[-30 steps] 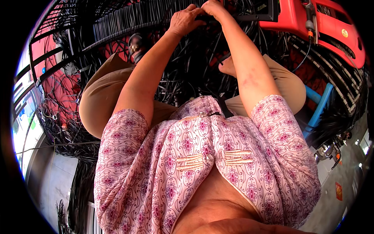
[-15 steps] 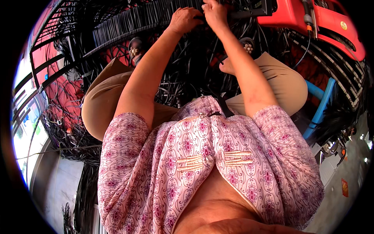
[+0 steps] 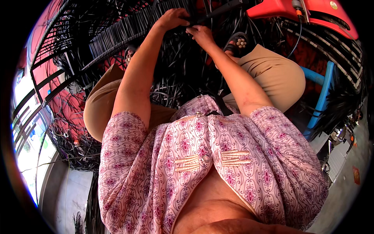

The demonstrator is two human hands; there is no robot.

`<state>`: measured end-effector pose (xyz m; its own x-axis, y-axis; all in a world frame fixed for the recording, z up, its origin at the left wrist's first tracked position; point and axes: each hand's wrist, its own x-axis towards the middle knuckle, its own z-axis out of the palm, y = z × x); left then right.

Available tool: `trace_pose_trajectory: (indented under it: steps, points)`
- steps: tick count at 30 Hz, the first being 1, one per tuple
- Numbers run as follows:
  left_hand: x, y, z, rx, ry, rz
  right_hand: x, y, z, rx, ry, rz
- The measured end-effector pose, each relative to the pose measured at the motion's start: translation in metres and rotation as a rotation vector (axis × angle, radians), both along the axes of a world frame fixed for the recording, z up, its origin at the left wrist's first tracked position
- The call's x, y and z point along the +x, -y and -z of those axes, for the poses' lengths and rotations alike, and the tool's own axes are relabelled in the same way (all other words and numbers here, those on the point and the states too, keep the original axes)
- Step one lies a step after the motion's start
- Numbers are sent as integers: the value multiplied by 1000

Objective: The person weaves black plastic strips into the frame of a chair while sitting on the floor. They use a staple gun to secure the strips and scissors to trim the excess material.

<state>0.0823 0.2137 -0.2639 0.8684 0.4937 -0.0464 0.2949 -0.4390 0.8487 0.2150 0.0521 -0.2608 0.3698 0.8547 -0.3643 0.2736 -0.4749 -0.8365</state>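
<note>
A dark woven frame (image 3: 117, 36) of closely set black plastic strips curves across the far side, in front of my knees. My left hand (image 3: 174, 19) is at its right end, fingers bent and pinched on a thin black strip. Just right of it and slightly nearer, my right hand (image 3: 201, 36) has its thumb and fingers closed on black strip too. The fingertips of both hands nearly meet. Against the dark weave, the exact path of the strip between them is hard to make out.
Loose black strips (image 3: 171, 74) lie tangled between my feet. At the far right stands a red plastic chair or stool (image 3: 272, 8) with a cabled tool (image 3: 297, 7) on it. A blue stool leg (image 3: 321, 97) is right of my knee. Black metal bars (image 3: 46, 84) rise at left.
My right hand has come down nearer to me and a little left, away from the far edge. My left hand has shifted slightly left. The whole view has also shifted a little.
</note>
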Motion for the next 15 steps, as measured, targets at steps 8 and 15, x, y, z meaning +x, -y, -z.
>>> trace_pose_trajectory:
  steps: [8, 15]
  points:
    - [-6, 5, -3, 25, 43, 14, 13, -5, -40, -72, -339, 50]
    - [1, 34, -38, 252, -7, -128, 22, -41, -59, -217, -546, 179]
